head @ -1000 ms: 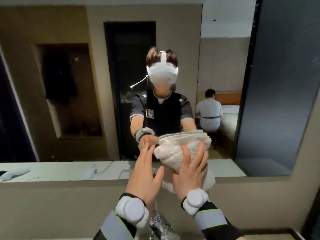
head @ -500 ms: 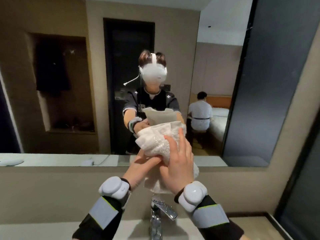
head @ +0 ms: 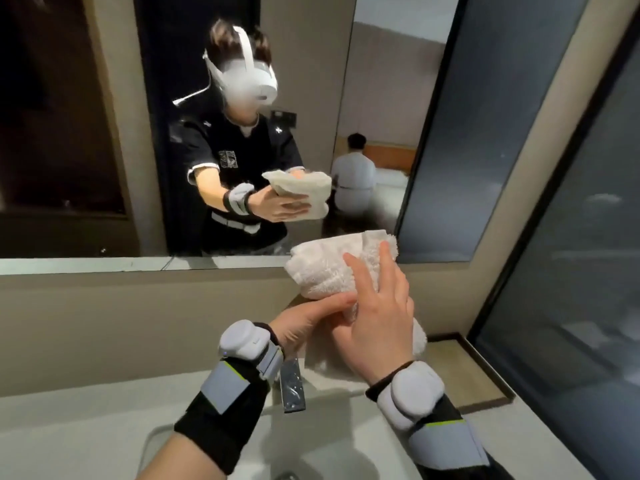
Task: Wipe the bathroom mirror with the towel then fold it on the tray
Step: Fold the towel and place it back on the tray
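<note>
A bunched white towel (head: pixel 325 268) is held in front of the wall just below the bathroom mirror (head: pixel 104 133). My right hand (head: pixel 377 317) lies flat over the towel's front with its fingers spread. My left hand (head: pixel 308 320) grips the towel's lower part from the left, thumb on top. A brown tray (head: pixel 474 372) sits on the counter at the right, below and right of the towel. The mirror reflects a person holding the same towel.
A chrome faucet (head: pixel 292 386) stands under my left wrist above the white basin (head: pixel 311 455). A dark glass partition (head: pixel 571 220) rises at the right beside the tray. The beige wall ledge (head: pixel 104 306) runs under the mirror.
My hands have lowered the towel from the mirror glass to below its bottom edge and moved it right. The view tilted down, so the basin and tray have come into sight.
</note>
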